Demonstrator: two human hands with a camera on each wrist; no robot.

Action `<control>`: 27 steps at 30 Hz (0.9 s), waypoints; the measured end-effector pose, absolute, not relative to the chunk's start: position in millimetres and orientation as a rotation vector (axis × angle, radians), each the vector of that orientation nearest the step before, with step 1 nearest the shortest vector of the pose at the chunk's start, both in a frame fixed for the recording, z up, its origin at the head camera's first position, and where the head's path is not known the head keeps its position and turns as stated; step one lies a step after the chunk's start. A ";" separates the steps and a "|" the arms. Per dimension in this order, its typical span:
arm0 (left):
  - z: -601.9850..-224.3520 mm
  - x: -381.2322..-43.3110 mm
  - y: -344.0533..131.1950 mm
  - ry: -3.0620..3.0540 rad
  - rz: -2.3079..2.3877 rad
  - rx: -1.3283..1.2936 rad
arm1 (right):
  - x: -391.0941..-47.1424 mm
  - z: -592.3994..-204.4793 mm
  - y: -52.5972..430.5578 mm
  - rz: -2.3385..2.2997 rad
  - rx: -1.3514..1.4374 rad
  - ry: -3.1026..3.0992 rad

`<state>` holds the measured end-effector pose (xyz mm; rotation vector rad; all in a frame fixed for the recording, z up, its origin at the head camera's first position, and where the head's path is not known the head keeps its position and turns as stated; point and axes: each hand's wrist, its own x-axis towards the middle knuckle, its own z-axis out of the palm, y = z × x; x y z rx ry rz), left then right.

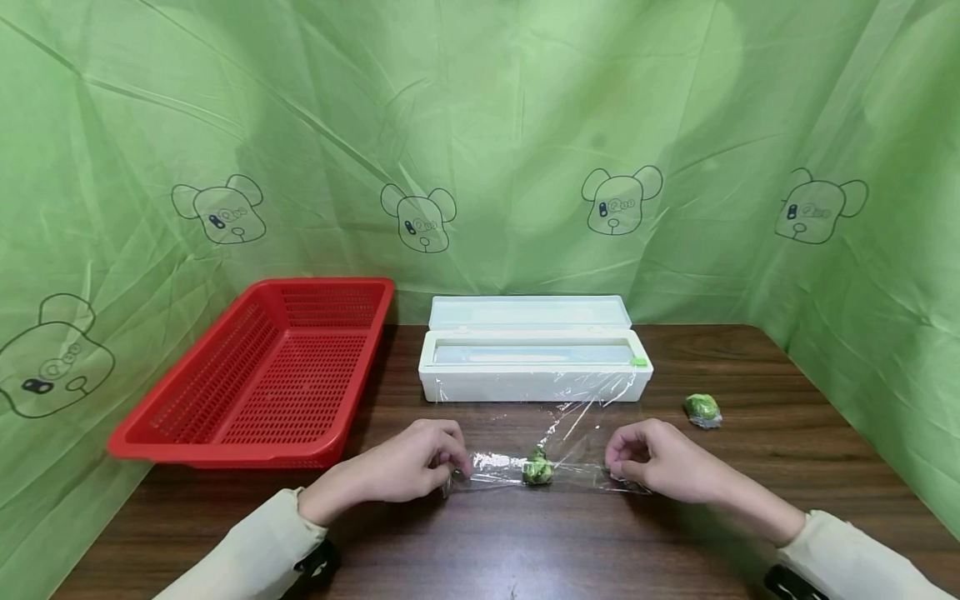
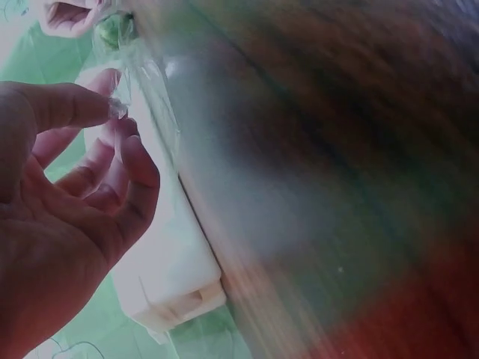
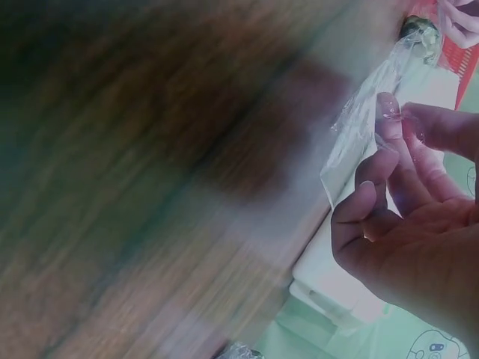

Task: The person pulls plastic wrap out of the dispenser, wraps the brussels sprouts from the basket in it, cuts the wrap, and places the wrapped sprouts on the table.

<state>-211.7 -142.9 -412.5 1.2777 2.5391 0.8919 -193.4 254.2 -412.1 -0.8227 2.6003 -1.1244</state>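
A sheet of clear plastic wrap (image 1: 491, 468) stretches between both hands near the front of the table. My left hand (image 1: 427, 458) pinches its left end between thumb and fingers; the bunched film shows at the fingertips in the left wrist view. At the other end, my right hand (image 1: 656, 458) pinches the film the same way. A small green vegetable (image 1: 537, 469), like a little cabbage or Brussels sprout, lies in the film midway between the hands. From there, film runs back toward the white wrap dispenser box (image 1: 536, 385), whose lid stands raised.
At the left stands a red perforated basket (image 1: 258, 454). To the right, beyond the right hand, lies another green vegetable (image 1: 702, 408) with film around it. A green curtain (image 1: 510, 125) with bear drawings encloses the back and sides of the brown wooden table (image 1: 480, 542).
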 end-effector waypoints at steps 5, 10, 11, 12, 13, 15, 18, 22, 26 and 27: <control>-412.8 -213.0 -143.3 2.579 0.875 1.240 | -198.6 -413.8 253.4 -1.125 -0.803 2.609; -406.9 -208.1 -139.3 2.704 0.813 1.209 | -201.0 -415.6 252.2 -1.129 -0.781 2.606; -404.5 -205.3 -136.7 2.733 0.801 1.211 | -201.1 -415.8 251.8 -1.130 -0.774 2.601; -401.8 -202.0 -133.2 2.759 0.792 1.222 | -201.1 -416.1 251.4 -1.130 -0.768 2.597; -398.5 -198.0 -128.8 2.778 0.784 1.237 | -200.9 -416.2 250.9 -1.129 -0.765 2.594; -391.9 -189.4 -117.3 2.775 0.800 1.292 | -200.5 -416.2 250.0 -1.124 -0.768 2.596; -385.2 -178.2 -97.0 2.722 0.812 1.400 | -200.1 -416.1 249.1 -1.113 -0.795 2.615; -386.8 -172.6 -74.3 2.703 0.760 1.485 | -200.1 -416.2 248.3 -1.113 -0.812 2.628; -394.7 -175.7 -61.5 2.764 0.686 1.505 | -200.3 -416.6 247.8 -1.117 -0.803 2.627; -396.6 -177.1 -59.7 2.776 0.678 1.507 | -200.3 -416.5 247.6 -1.119 -0.805 2.626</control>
